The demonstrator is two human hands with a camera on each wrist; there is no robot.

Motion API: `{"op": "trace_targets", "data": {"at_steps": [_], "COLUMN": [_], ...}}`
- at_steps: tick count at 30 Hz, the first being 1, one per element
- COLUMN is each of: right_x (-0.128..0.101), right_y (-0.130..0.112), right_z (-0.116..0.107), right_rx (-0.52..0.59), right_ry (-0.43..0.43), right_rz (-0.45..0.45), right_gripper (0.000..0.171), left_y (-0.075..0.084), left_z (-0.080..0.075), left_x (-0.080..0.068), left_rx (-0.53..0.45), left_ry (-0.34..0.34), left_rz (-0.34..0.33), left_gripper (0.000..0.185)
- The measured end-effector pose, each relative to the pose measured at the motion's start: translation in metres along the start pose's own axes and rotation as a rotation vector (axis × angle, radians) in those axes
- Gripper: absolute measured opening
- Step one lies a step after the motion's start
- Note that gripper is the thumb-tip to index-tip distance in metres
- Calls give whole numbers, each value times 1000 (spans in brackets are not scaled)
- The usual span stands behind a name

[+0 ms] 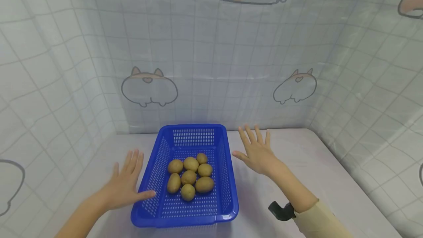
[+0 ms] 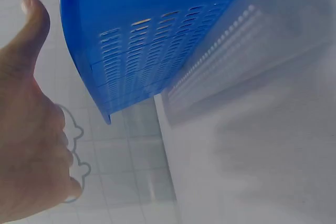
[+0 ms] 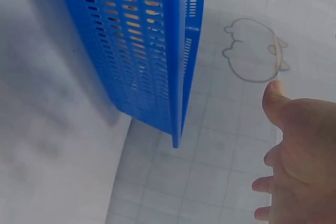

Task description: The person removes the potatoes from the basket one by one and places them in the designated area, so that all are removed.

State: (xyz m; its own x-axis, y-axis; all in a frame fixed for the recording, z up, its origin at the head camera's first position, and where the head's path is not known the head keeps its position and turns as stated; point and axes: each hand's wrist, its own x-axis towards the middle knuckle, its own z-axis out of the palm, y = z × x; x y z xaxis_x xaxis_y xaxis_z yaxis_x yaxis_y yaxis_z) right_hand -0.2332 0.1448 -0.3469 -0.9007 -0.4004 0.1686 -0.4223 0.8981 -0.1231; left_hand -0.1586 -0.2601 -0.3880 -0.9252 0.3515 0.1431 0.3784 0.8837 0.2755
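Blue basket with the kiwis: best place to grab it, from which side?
Probably the two long side rims of the basket, one hand per side. Left hand and right hand flank them, both open. The kiwis load the middle, so lift level.

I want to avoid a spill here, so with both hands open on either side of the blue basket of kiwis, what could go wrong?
1. The kiwis lie loose in a pile, so they would likely roll if the basket gets tilted.
2. The left hand seems to meet the basket's edge with the thumb only, while the right hand hovers apart from it; an uneven grab may tip it.
3. The basket sits near the table front edge, so a pull could slide it off.
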Motion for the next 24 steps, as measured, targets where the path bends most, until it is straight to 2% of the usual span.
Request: {"op": "trace_targets", "data": {"at_steps": [7, 11, 14, 24], "right_x": [-3, -2, 0, 14], "right_y": [-4, -4, -4, -6], "right_z": [-2, -2, -2, -5], "right_rx": [33, 63, 87, 183], "right_ry": [48, 107, 158, 283], "right_rz": [-70, -142, -191, -317], "right_gripper": [84, 90, 92, 79], "left_y": [5, 6, 6, 15], "left_z": [8, 18, 24, 31], "left_x": [-14, -21, -24, -31], "left_rx": [-118, -151, -171, -261], "left_ry": [-13, 17, 29, -21], "left_rz": [85, 147, 167, 95], "left_gripper": [133, 133, 130, 121]}}
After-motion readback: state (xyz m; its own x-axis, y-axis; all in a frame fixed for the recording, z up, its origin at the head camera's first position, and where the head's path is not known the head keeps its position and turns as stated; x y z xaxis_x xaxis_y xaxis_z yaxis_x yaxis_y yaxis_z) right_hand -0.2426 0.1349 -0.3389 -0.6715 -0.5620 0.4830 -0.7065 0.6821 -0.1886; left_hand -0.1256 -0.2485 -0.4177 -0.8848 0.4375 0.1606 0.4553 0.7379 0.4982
